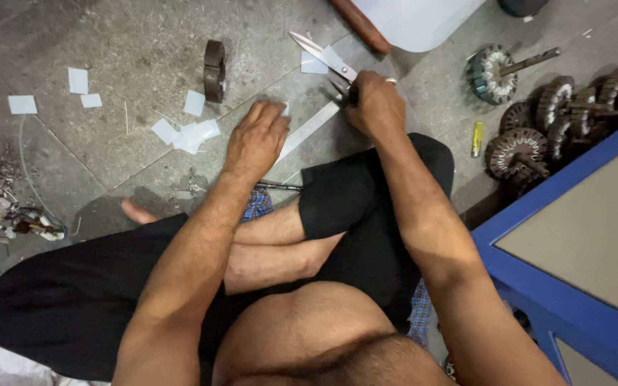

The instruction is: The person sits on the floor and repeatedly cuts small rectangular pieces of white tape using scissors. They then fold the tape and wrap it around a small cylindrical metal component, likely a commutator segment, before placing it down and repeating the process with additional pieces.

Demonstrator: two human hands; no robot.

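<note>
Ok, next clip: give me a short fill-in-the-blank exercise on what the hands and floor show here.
1. The right hand grips a pair of ____ with its blades open.
2. The left hand presses down on a long white ____ lying on the floor.
3. Small cut white pieces lie scattered on the ____ side of the left hand.
4. The cabinet at the person's right has a ____ frame.

Missing words: scissors; strip; left; blue

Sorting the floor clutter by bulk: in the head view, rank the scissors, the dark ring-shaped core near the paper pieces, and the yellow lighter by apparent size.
1. scissors, longest, though the right hand covers the handles.
2. dark ring-shaped core.
3. yellow lighter, clearly smallest.
All lie on the floor at similar distance, so the ranking looks safe.
</note>
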